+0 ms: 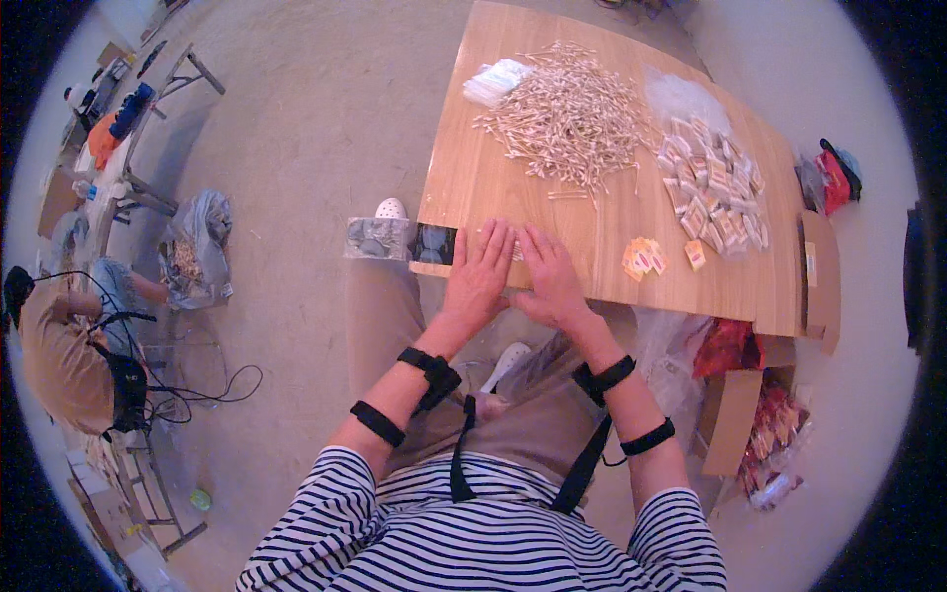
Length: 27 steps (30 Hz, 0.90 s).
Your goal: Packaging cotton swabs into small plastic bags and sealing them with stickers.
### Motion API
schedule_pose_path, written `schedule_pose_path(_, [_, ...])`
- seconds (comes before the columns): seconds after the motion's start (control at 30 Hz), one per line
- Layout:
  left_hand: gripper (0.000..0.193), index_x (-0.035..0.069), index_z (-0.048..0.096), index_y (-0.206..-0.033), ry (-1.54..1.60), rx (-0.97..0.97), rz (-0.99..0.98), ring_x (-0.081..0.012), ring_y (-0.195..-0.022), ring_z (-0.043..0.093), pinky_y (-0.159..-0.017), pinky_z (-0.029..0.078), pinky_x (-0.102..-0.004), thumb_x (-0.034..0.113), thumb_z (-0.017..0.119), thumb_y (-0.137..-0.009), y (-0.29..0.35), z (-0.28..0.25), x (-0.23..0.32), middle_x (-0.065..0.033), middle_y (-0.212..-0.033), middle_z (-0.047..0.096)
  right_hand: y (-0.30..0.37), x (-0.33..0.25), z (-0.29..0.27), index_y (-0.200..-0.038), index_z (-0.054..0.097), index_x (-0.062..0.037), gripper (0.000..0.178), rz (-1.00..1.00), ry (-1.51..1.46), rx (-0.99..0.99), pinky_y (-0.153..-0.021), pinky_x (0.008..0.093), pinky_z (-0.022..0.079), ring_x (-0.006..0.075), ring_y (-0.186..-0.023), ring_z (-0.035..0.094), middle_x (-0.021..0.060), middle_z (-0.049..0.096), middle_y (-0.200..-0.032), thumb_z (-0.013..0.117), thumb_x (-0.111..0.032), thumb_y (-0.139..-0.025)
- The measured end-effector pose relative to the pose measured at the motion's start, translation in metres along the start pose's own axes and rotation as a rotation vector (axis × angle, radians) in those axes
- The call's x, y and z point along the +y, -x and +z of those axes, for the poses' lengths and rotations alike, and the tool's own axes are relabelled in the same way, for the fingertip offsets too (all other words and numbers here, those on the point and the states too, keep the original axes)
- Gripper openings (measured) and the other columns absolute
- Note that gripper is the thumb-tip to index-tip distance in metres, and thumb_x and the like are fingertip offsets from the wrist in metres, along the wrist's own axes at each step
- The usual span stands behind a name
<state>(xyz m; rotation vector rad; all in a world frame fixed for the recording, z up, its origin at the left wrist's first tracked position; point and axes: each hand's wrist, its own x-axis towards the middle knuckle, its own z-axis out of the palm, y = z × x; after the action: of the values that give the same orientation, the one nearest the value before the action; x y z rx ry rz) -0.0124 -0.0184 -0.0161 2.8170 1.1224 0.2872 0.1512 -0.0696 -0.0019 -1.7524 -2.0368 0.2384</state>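
Note:
My left hand (480,268) lies with outstretched fingers at the near edge of the wooden table (602,237). Beside it, my right hand (548,278) is also stretched out, its fingertips angled toward the left ones. A few cotton swabs (518,249) show in the narrow gap between the hands; how many lie under the palms is hidden. Farther back spreads a big loose heap of cotton swabs (577,118). Right of my hands lie small orange and white printed cards (643,258), with a single card (695,255) apart from them.
Small filled packets (712,183) pile up at the table's right, near clear plastic bags (688,101). White bags (496,81) sit left of the heap. A dark square (432,244) lies at the left corner. Cardboard boxes (732,424) stand below right; another person (79,355) sits at left.

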Motion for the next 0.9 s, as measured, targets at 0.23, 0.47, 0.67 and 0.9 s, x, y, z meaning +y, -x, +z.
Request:
schedule_pose_path(0.23, [0.096,0.001,0.035,-0.152,-0.163,0.11,0.002,-0.0308,-0.151,0.024,-0.121,0.009,-0.0612,0.03,0.079,-0.071,0.01,0.016,0.011,-0.0146,-0.16,0.032,0.009,-0.024,0.018,-0.151,0.033,0.0009,0.1,0.144,0.185,-0.1,-0.122,0.0529,0.02,0.0369,-0.15,0.023,0.021,0.031,-0.158,0.082,-0.023,-0.068])
schedule_pose_path(0.47, [0.11,-0.001,0.028,-0.154,0.066,-0.011,-0.046,-0.0305,-0.153,0.021,-0.12,0.008,-0.0635,0.024,0.085,-0.062,0.019,-0.003,-0.004,-0.0162,-0.162,0.026,0.011,-0.026,0.025,-0.151,0.031,0.0027,0.095,0.144,0.247,-0.045,-0.122,0.0521,0.018,0.0362,-0.151,0.022,0.0209,0.029,-0.159,0.076,-0.014,-0.069])
schedule_pose_path(0.67, [0.117,-0.001,0.025,-0.154,0.059,-0.007,-0.123,-0.0296,-0.154,0.017,-0.12,0.007,-0.063,0.027,0.087,-0.059,0.024,-0.009,-0.013,-0.0168,-0.163,0.023,0.012,-0.024,0.031,-0.15,0.031,0.0048,0.095,0.125,0.24,0.021,-0.122,0.0517,0.019,0.037,-0.15,0.023,0.0216,0.03,-0.159,0.076,-0.013,-0.068])
schedule_pose_path(0.9, [0.118,-0.002,0.029,-0.153,0.036,0.006,-0.116,-0.0296,-0.153,0.019,-0.12,0.008,-0.0644,0.031,0.089,-0.057,0.024,-0.008,-0.009,-0.0172,-0.162,0.024,0.004,-0.029,0.022,-0.149,0.032,0.0067,0.094,0.091,0.164,-0.031,-0.123,0.0496,0.02,0.0395,-0.15,0.024,0.0245,0.03,-0.158,0.076,-0.013,-0.068])
